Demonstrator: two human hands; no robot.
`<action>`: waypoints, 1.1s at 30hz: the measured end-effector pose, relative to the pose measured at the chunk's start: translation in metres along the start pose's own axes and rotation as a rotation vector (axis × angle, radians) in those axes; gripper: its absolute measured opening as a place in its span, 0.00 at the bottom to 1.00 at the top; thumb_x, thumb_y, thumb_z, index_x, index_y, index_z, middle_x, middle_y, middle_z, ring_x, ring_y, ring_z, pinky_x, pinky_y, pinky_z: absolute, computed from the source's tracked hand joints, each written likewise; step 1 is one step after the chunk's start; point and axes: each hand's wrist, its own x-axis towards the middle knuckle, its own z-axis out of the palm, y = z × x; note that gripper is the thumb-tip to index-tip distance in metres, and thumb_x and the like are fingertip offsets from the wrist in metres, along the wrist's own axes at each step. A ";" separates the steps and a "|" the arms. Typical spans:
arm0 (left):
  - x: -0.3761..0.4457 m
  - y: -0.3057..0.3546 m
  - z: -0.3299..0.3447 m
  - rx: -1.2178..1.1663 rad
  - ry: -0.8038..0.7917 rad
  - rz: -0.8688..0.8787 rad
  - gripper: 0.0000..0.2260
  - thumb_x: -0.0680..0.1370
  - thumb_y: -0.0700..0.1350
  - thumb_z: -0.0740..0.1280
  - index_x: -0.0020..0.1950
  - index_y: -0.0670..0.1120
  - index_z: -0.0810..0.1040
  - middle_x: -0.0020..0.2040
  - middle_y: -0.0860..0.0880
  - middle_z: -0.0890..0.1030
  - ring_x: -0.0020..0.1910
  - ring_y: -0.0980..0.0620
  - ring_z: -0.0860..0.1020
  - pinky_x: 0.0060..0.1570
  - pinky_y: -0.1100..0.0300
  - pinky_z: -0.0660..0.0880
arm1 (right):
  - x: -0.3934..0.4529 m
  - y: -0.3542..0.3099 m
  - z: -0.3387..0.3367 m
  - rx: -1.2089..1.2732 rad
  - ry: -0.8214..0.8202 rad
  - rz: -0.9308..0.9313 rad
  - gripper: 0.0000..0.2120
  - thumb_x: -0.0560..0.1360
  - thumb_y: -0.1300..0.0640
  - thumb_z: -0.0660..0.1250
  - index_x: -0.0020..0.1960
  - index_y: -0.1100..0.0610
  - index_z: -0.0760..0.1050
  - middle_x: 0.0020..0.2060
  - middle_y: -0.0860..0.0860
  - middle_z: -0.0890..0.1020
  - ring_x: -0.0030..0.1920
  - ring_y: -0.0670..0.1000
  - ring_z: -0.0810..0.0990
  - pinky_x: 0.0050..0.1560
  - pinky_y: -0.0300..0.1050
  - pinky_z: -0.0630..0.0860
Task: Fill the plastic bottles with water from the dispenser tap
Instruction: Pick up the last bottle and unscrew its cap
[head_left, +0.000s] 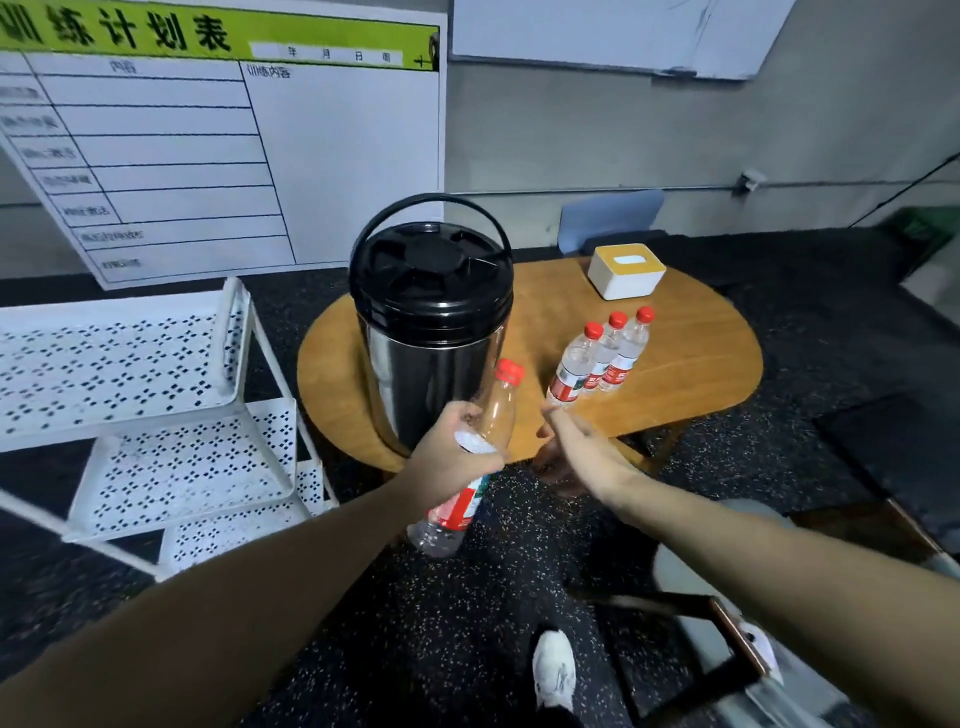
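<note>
A round wooden desk (675, 364) is set on speckled floor (467, 597). A capped empty bottle (485, 447) is gripped by the left hand (452, 452) beside the dispenser (431, 322) at the desk's near edge; the right hand (576, 441) is spread.

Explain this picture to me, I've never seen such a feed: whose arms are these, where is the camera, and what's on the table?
There is no machine: a person wears a camera on the head, looking forward and down at their own hands. The left hand grips a tilted, capped plastic bottle. The right hand reaches forward with straight fingers, holding nothing. On the round wooden table stand a black-lidded water dispenser, three capped bottles close together and a tissue box. A white perforated rack stands to the left.
</note>
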 end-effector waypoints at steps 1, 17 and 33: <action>-0.004 -0.002 -0.005 0.089 0.007 0.036 0.28 0.68 0.47 0.77 0.64 0.55 0.68 0.52 0.52 0.79 0.47 0.54 0.80 0.49 0.57 0.77 | 0.002 -0.011 0.000 -0.019 0.019 0.015 0.30 0.76 0.29 0.46 0.61 0.51 0.70 0.48 0.52 0.82 0.44 0.50 0.83 0.48 0.48 0.81; -0.010 -0.016 -0.032 0.875 0.192 0.374 0.34 0.68 0.56 0.77 0.70 0.50 0.71 0.56 0.53 0.80 0.47 0.54 0.79 0.44 0.59 0.76 | 0.044 -0.033 0.012 -0.255 -0.033 0.050 0.27 0.77 0.33 0.50 0.34 0.55 0.69 0.25 0.51 0.71 0.28 0.50 0.78 0.27 0.35 0.72; 0.004 -0.039 -0.039 0.565 0.047 0.282 0.31 0.67 0.49 0.80 0.66 0.53 0.71 0.52 0.59 0.79 0.47 0.59 0.79 0.40 0.64 0.75 | 0.039 -0.041 -0.002 -0.631 -0.168 -0.245 0.31 0.75 0.28 0.40 0.54 0.52 0.66 0.32 0.51 0.76 0.30 0.48 0.81 0.34 0.47 0.78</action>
